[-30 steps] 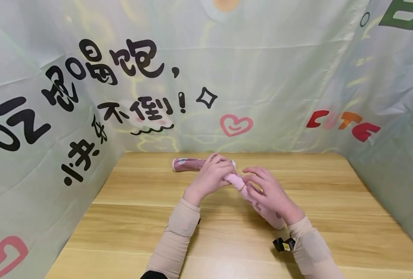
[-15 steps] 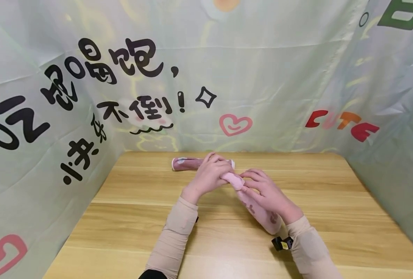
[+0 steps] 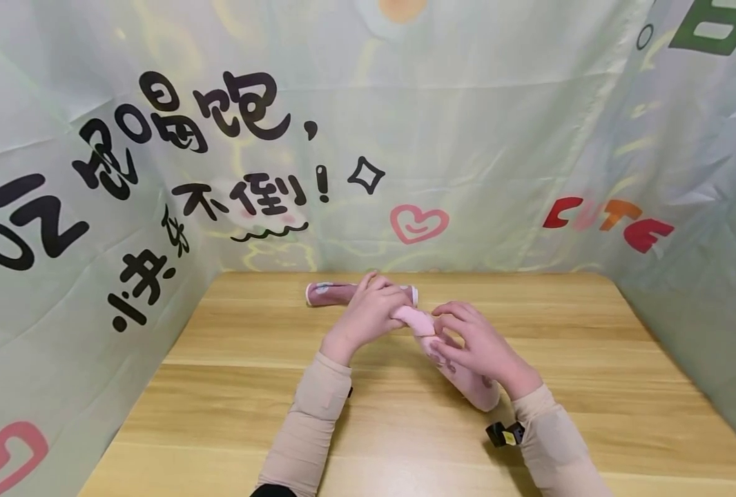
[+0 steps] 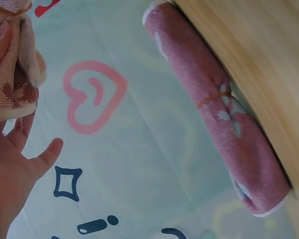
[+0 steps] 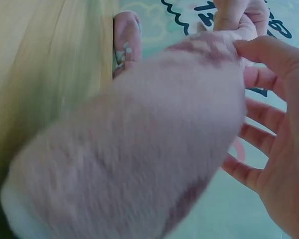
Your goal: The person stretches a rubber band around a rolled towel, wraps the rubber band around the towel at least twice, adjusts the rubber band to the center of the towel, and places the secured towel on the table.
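Note:
A rolled light pink towel (image 3: 467,383) lies slantwise on the wooden table (image 3: 231,386), and both hands are on it. My left hand (image 3: 377,310) grips its far end (image 4: 10,74), fingers curled round the cloth. Over the middle of the roll my right hand (image 3: 476,345) curls its fingers; up close the roll (image 5: 134,154) fills the right wrist view. A second, darker pink rolled towel (image 3: 331,292) with a band round it (image 4: 214,114) lies at the table's far edge, behind my left hand.
Pale green printed cloth walls (image 3: 467,138) close in the table at the back and on both sides. A small black clip with a yellow tag (image 3: 506,435) hangs at my right wrist. Bare wood stretches toward the near edge.
My right hand has slid slightly up the light pink roll toward my left hand, and the roll has turned a little. The dark roll has not moved.

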Tool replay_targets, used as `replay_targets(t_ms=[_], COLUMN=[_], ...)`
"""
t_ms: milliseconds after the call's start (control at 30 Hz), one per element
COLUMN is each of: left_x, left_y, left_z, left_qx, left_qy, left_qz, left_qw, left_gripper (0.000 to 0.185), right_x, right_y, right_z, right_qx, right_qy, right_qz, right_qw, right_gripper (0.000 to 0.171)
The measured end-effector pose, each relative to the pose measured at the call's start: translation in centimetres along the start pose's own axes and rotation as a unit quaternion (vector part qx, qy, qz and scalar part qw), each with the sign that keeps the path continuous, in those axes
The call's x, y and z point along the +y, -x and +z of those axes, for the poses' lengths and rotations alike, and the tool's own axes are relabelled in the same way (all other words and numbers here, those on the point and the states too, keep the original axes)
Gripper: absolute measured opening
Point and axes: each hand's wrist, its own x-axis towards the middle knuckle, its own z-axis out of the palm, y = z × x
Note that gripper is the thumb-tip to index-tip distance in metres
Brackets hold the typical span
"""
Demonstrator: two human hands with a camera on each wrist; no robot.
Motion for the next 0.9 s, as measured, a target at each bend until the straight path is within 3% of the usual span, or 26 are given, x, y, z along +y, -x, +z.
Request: replay_targets(t_ms=[167,433,667,900], left_x=[0.4,0.5,0.5,0.4], left_y=[0.0,0.0,-0.2,-0.2], left_z=[-0.1,-0.1,-0.2,0.0], left_qx=[-0.008,-0.030,-0.067,-0.070], left_qy=[-0.008,0.000,0.017,0.028], left_qz=[-0.012,-0.029,-0.064,-0.073], left_qw=[0.9999,0.9991,0.9955,0.9944], left_gripper=[0.027,0.032,0.036,0.039], right_x=[-0.3,-0.7,-0.3,0.3], right_y=[0.0,0.1,0.1,0.0], right_z=[0.0,0.5,0.8,1.2], right_qx=[0.016,-0.021,-0.018,-0.010], right_qy=[-0.002,-0.004,0.027,0.058], right_qz=[0.035,0.127,0.117,0.091], right_qw=[0.999,0.992,0.993,0.994], right_gripper=[0.032,0.043,0.047,0.050])
